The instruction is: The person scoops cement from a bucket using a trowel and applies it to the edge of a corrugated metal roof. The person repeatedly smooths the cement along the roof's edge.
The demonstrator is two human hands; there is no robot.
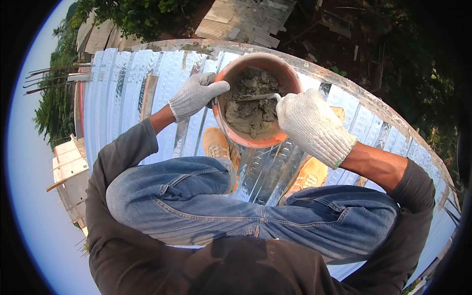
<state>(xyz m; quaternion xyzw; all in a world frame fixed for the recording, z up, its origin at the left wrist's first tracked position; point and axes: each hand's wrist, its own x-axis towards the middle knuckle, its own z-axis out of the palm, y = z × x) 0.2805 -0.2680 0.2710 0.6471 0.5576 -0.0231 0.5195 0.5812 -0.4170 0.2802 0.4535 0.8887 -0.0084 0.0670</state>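
An orange bucket [256,139] holds lumpy grey wet mortar [246,120] between my feet and hands. My left hand [195,92], in a pale knitted glove, is closed on the bucket's left rim. My right hand [309,125], gloved the same way, grips a metal trowel [255,97] whose blade lies in the mortar inside the bucket. Under the bucket, my tan boots [307,177] stand on ribbed metal roofing sheets [108,103], with my knees bent in blue jeans.
A rough concrete edge [364,101] borders the sheets at the far side, with a drop to old corrugated roofs [241,19] and trees below. Rusty bars [46,81] jut out at the left, above a pale unfinished building [69,167]. A loose wooden strip [148,93] lies left of the bucket.
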